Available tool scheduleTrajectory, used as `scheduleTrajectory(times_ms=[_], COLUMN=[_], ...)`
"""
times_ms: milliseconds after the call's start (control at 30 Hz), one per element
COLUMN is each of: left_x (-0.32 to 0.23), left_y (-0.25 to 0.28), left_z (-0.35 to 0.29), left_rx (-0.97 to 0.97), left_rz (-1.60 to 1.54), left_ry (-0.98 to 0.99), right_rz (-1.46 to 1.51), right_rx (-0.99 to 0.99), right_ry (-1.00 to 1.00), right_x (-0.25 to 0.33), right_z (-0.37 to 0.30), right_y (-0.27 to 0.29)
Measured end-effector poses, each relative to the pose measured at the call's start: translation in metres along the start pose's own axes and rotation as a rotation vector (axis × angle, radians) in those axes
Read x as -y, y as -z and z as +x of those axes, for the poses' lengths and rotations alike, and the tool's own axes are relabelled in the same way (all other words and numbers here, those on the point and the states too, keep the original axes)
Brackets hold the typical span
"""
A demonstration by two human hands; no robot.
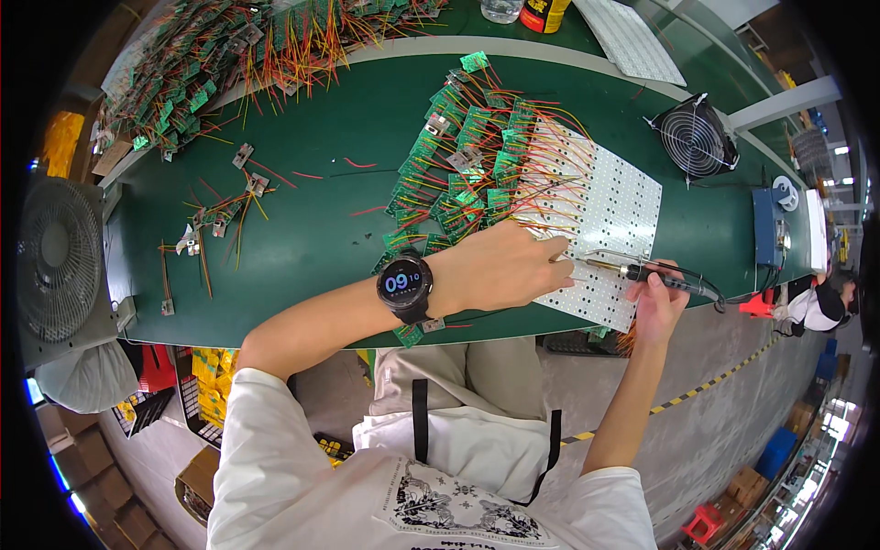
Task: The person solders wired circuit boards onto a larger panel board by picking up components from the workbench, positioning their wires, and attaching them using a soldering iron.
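My right hand (pixel 657 302) grips a soldering iron (pixel 634 272) with a black handle, its metal tip pointing left toward the fingers of my left hand. My left hand (pixel 504 266) lies over the lower left part of a white perforated board (pixel 623 206), fingers curled together. What they pinch, if anything, is too small to make out. Rows of green circuit boards (pixel 426 170) lie along the board's left side. Their red and yellow wires (pixel 555 174) stretch across onto it. Some circuit boards are partly hidden behind my left hand and watch.
A big heap of wired circuit boards (pixel 183 78) fills the back left. Several loose ones (pixel 257 183) lie on the green table (pixel 316 238). A black fan (pixel 692 137) and a blue soldering station (pixel 770 229) stand at right; a larger fan (pixel 60 252) is far left.
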State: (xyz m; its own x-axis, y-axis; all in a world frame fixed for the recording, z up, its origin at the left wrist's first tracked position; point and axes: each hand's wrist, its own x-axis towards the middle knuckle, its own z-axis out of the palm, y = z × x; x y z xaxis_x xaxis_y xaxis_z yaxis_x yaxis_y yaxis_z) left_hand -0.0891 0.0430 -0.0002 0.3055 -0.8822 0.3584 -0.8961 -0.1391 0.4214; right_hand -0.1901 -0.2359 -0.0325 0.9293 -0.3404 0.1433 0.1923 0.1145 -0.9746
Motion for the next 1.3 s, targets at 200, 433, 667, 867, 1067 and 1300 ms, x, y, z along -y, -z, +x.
scheduleTrajectory(times_ms=[200,433,667,867,1067,1300], left_x=[-0.002,0.003,0.003,0.005,0.004,0.004], left_y=[-0.002,-0.008,-0.011,-0.013,-0.012,-0.013], left_z=[0.003,0.0,0.0,0.0,0.001,0.0], left_rx=[-0.189,-0.157,-0.178,-0.193,-0.197,-0.195], left_rz=[0.03,0.054,0.121,0.127,0.132,0.121], left_ry=[0.036,0.074,0.072,0.058,0.056,0.064], right_rz=[-0.024,-0.029,-0.036,-0.04,-0.05,-0.084], right_rx=[-0.01,-0.003,0.041,0.025,0.039,0.044], right_ry=[0.009,-0.013,0.003,-0.012,-0.018,-0.017], right_x=[0.003,-0.004,-0.003,0.003,0.002,0.002], right_z=[0.0,-0.001,-0.003,-0.005,-0.005,-0.004], right_y=[-0.003,0.005,0.006,-0.003,-0.001,-0.002])
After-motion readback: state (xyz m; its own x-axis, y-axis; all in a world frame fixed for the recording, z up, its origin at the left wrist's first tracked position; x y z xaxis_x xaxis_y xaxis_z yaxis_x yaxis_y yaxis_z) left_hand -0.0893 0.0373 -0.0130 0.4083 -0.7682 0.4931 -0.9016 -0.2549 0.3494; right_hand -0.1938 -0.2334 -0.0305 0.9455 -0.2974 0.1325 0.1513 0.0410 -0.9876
